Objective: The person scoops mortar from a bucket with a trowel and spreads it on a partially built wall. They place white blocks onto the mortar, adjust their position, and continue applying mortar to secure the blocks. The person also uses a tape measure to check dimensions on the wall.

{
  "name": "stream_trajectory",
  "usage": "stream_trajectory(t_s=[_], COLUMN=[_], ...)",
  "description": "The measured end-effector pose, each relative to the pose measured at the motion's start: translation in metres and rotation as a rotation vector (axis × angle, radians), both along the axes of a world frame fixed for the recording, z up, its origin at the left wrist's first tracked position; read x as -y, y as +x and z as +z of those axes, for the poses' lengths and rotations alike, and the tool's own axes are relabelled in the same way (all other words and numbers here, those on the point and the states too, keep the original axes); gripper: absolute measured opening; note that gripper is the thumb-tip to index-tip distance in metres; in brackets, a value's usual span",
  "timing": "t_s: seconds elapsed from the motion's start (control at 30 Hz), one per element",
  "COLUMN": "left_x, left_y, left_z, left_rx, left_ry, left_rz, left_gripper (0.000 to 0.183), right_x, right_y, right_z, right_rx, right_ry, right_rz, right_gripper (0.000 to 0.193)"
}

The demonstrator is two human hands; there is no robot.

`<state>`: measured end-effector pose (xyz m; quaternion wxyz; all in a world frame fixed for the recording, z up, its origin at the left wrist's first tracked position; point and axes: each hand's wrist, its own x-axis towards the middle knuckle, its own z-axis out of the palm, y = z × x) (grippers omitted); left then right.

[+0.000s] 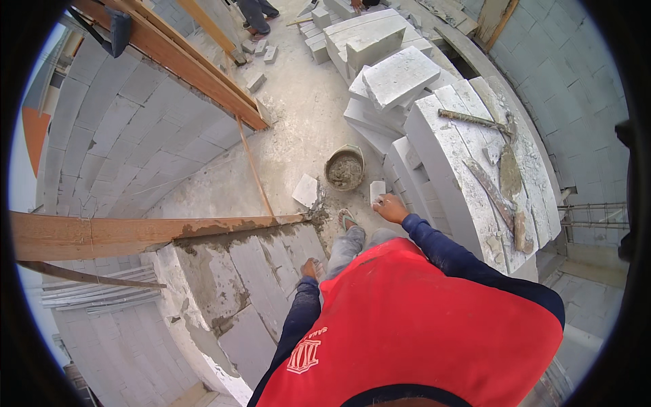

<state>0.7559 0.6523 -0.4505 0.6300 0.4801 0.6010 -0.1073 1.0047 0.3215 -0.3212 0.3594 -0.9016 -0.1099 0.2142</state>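
Observation:
My right hand (391, 207) is closed, its fingers curled on the near end of a small white block piece (377, 190) just right of the mortar bucket (344, 168). Grey mortar fills part of that bucket on the floor. My left hand (313, 268) rests at the edge of a low block wall (261, 275), fingers laid out and nothing seen in them. Wet mortar smears the wall's top. Beyond my left hand, a broken white block (306, 190) lies on the floor beside the bucket.
Stacked white blocks (401, 78) stand at right. On them lie a trowel (510, 169), a long blade with a wooden handle (489, 193) and a rod-like tool (471, 120). A wooden beam (122, 233) crosses at left; a thin wooden strip (255, 166) leans nearby. Another person's legs (254, 15) show at the back.

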Motion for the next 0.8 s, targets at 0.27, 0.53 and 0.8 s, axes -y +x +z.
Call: stream_trajectory(t_s=[0.27,0.53,0.8], left_x=[-0.092,-0.144,-0.245], left_y=[0.276,0.387,0.566], left_z=[0.06,0.028,0.012], left_rx=[0.247,-0.048,-0.302], left_ry=[0.023,-0.103,-0.008], left_rz=[-0.242,-0.475,-0.493], left_gripper=[0.048,0.045,0.036], right_x=[-0.002,-0.032,-0.111], right_y=[0.051,0.056,0.246], right_z=[-0.13,-0.192,-0.202], right_rx=[-0.226,-0.524,-0.482], right_ry=[-0.045,-0.464,-0.332], right_rz=[-0.25,-0.187,-0.377], right_gripper=[0.033,0.052,0.062])
